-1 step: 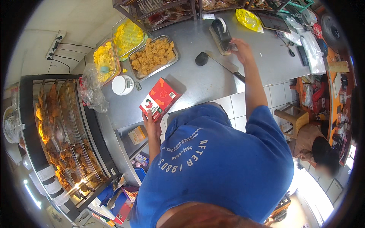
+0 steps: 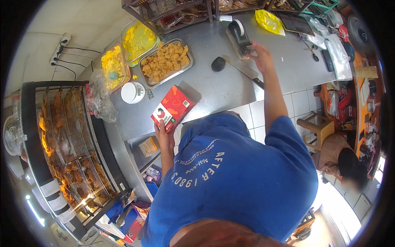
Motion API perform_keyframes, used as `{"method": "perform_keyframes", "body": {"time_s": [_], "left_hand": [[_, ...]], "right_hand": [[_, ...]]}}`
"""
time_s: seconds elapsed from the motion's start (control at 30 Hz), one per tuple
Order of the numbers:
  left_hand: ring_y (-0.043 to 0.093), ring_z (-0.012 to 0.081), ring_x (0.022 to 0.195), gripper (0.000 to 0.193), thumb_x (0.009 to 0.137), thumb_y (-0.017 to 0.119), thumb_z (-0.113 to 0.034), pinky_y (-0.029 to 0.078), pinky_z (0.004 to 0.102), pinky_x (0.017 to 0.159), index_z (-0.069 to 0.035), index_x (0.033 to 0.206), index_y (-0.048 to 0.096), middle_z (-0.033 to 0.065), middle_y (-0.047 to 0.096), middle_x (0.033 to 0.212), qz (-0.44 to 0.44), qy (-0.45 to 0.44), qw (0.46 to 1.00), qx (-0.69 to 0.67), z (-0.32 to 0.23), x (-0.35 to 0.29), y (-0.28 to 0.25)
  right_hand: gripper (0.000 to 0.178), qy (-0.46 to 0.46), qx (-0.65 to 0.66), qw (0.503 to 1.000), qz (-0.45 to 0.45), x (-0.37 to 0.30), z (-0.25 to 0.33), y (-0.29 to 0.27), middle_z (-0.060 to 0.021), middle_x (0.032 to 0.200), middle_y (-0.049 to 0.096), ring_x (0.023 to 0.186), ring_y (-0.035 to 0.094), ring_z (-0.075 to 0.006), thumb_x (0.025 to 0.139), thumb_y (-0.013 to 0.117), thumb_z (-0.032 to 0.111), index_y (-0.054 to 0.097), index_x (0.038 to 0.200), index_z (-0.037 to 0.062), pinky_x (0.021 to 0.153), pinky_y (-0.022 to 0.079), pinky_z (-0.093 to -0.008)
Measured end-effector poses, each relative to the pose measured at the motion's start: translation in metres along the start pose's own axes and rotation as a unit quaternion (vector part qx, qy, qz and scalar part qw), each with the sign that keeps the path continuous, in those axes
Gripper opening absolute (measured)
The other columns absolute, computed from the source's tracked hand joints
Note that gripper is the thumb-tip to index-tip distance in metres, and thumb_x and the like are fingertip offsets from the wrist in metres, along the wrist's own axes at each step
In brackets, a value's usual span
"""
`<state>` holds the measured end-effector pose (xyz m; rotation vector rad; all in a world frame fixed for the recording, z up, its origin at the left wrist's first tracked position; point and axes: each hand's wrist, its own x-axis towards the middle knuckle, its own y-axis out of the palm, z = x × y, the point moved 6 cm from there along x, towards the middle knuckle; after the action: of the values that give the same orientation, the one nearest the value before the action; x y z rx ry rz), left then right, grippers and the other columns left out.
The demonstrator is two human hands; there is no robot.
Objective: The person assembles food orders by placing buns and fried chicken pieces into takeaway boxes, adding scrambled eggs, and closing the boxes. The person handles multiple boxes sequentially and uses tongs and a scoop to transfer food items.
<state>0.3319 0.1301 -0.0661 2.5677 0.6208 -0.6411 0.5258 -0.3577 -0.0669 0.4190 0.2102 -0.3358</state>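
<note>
My left hand (image 2: pixel 165 138) grips the lower left corner of a red and white cardboard food box (image 2: pixel 174 108), which rests at the counter's near edge, tilted. My right hand (image 2: pixel 262 59) is at the near end of a black tape dispenser (image 2: pixel 240 39) with a white roll. Its fingers are curled at the cutting end; any tape between them is too small to make out. A knife (image 2: pixel 245 71) lies on the counter just left of my right wrist, beside a round black object (image 2: pixel 218 64).
Left on the steel counter (image 2: pixel 224 96) are a tray of fried chicken pieces (image 2: pixel 166 59), two trays of yellow food (image 2: pixel 139 39), a white scale (image 2: pixel 132 92) and a plastic bag (image 2: pixel 101 96). A glass food warmer (image 2: pixel 74 152) stands far left. Scissors (image 2: pixel 314 53) lie right. A person (image 2: pixel 335 154) sits at right.
My right hand has shifted slightly upward and to the right at the tape dispenser. The left hand and the box stay in place.
</note>
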Motion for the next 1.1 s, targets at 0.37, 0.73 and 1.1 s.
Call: {"method": "perform_keyframes", "body": {"time_s": [0.37,0.73,1.1], "left_hand": [[0.057,0.0239,0.111,0.042,0.098,0.047,-0.033,0.048,0.0396,0.093,-0.01,0.133,0.039,0.0104,0.054,0.128,0.086,-0.033,0.986,-0.138,-0.003,0.023,0.035],[0.06,0.0191,0.105,0.037,0.099,0.045,-0.038,0.049,0.0348,0.089,-0.013,0.125,0.049,0.0059,0.061,0.119,0.032,-0.08,0.969,-0.232,-0.02,0.005,0.057],[0.06,0.0171,0.103,0.038,0.099,0.042,-0.037,0.049,0.0323,0.086,-0.01,0.126,0.048,0.0049,0.06,0.116,0.004,-0.05,0.978,-0.203,-0.018,-0.004,0.049]], "right_hand": [[0.027,-0.236,-0.413,0.841,-0.258,-0.023,-0.001,-0.003,-0.0199,0.088,0.068,0.085,0.065,-0.0309,0.083,0.066,0.025,0.069,0.078,-0.0011,0.077,0.049,-0.0365],[0.01,-0.244,-0.277,0.928,0.055,-0.103,-0.034,0.118,-0.0066,0.089,0.066,0.085,0.06,-0.0154,0.089,0.056,0.01,0.063,0.091,0.0042,0.077,0.047,-0.0302],[0.022,-0.074,-0.278,0.909,0.302,-0.189,-0.106,0.253,-0.0083,0.075,0.067,0.067,0.063,-0.0157,0.086,0.066,0.023,0.065,0.089,0.0021,0.064,0.05,-0.0309]]}}
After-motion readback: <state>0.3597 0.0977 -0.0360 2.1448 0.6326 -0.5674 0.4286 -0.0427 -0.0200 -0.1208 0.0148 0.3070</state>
